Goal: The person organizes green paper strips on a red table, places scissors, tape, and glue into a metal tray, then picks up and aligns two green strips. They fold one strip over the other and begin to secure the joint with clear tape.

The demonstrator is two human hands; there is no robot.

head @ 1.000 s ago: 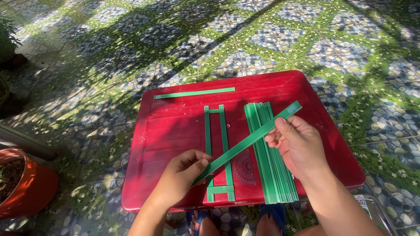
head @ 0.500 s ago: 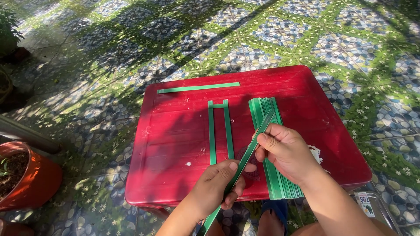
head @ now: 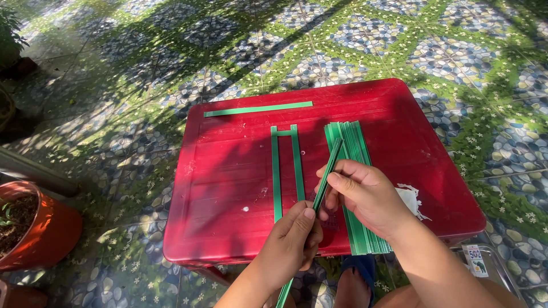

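I see both hands, left hand [head: 288, 245] and right hand [head: 365, 194], with fingers pinched shut on one green strip [head: 326, 174] above the red bench [head: 228, 171].

— What is the green strip [head: 326, 174] like?
— It is long, thin and flat. It tilts, with its top end over the pile of green strips [head: 354, 188] and its low end going down past the edge of the red desk [head: 228, 171].
— Is it lying down?
— No, it is held up off the desk.

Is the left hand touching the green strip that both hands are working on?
Touching. The head view shows the left hand with its thumb pressed on the green strip, which runs on below it.
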